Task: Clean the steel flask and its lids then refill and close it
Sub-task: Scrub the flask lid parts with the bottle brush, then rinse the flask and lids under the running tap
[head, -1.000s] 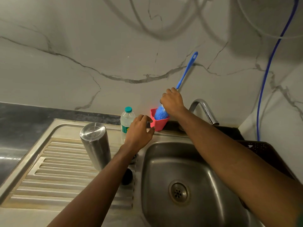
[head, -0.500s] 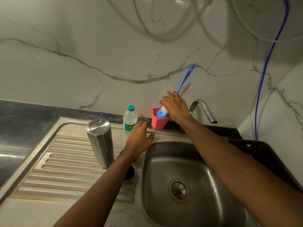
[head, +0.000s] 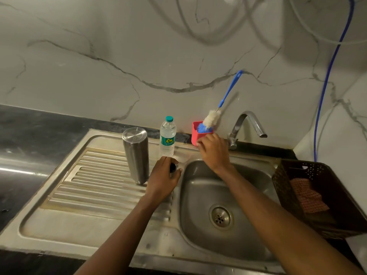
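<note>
The right hand (head: 213, 150) has let go of the bottle brush (head: 213, 119), fingers now loose at the red cup (head: 195, 135), while the left hand (head: 161, 178) closes on a small dark lid (head: 173, 167) at three o'clock of the upright steel flask (head: 136, 155), so scrubbing looks finished.

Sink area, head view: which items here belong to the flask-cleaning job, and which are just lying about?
Part of the job:
steel flask, upside down on the drainboard
small dark lid under the left hand
bottle brush in the red holder, by the right hand
tap
water bottle

Just lying about:
dark basket with a cloth
blue hose
</note>
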